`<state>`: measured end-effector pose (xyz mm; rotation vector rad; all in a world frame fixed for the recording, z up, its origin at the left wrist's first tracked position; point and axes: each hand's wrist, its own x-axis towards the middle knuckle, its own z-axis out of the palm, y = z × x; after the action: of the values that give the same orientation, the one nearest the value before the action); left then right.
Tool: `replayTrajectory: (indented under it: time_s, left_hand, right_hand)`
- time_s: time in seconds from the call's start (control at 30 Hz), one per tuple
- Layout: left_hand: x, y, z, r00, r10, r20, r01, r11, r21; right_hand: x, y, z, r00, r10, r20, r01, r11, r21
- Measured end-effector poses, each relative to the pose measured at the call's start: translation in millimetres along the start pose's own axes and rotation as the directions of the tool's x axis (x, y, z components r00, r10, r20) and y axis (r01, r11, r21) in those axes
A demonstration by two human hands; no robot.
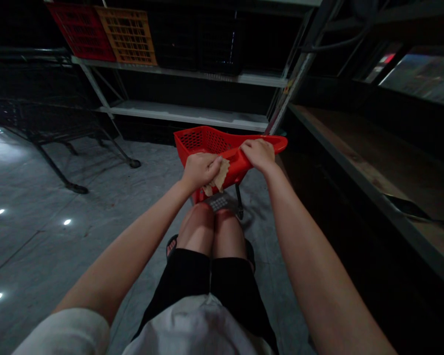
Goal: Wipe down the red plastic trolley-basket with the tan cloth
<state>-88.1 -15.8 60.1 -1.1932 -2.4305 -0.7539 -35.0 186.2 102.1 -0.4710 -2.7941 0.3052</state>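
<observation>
A red plastic shopping basket [240, 170] on wheels stands on the floor just beyond my knees, its side walls pierced with holes. My left hand [202, 167] is closed round a crumpled tan cloth or paper [221, 175], at the basket's near left edge. Part of the tan piece hangs below the fingers against the red plastic. On the handle end, to the right, my right hand [259, 152] lies with its fingers curled over the red rim. A small tan patch shows beside its knuckles; I cannot make out what it is.
Behind the basket is a metal shelf rack [192, 116] bearing a red crate [83, 32] and a yellow crate [129, 37]. A dark wheeled cart [59, 118] stands to the left. A long counter [355, 162] runs along the right. Grey tiled floor [96, 217] lies below.
</observation>
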Motion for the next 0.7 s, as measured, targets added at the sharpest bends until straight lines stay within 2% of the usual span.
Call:
replayTrajectory:
  time_s: [0.07,0.13,0.23,0.33,0.4,0.47,0.57,0.63,0.7]
  left_hand:
    - [-6.1,-3.8,6.8,0.997,-0.026,-0.076,0.027,1.000,0.009]
    - [0.2,-6.3,8.7,0.996,-0.069,-0.047,0.070,0.998,0.002]
    - [25.1,-10.4,2.4,0.986,-0.100,0.137,0.112,0.990,-0.086]
    - [47.4,-18.5,-5.2,0.940,-0.072,0.335,0.155,0.961,-0.228]
    - [51.5,-25.4,-4.5,0.923,-0.033,0.384,0.152,0.947,-0.283]
    - [45.1,-31.6,3.5,0.947,-0.017,0.322,0.112,0.954,-0.278]
    - [23.4,-35.4,27.9,0.996,-0.077,0.039,0.084,0.977,-0.197]
    - [10.1,-32.6,47.3,0.979,-0.148,-0.143,0.127,0.981,-0.150]
    - [4.8,-25.0,62.4,0.951,-0.210,-0.228,0.186,0.975,-0.121]
  right_hand:
    - [6.5,-11.3,-0.3,0.998,0.025,0.057,-0.025,1.000,-0.009]
    - [8.3,-25.4,3.0,0.996,0.028,0.086,-0.021,0.996,-0.081]
    - [3.4,-39.7,14.1,0.999,-0.022,0.036,0.028,0.986,-0.163]
    - [-2.0,-36.6,25.1,0.996,-0.082,-0.042,0.078,0.993,-0.093]
    - [-2.0,-27.5,28.6,0.991,-0.115,-0.073,0.112,0.992,-0.050]
    - [0.8,-17.0,28.9,0.985,-0.153,-0.080,0.152,0.988,-0.020]
    - [7.1,-2.9,26.2,0.980,-0.189,-0.066,0.190,0.982,0.016]
    - [12.3,6.1,24.6,0.979,-0.197,-0.060,0.198,0.980,0.022]
    - [19.0,16.4,23.9,0.975,-0.216,-0.052,0.217,0.976,0.025]
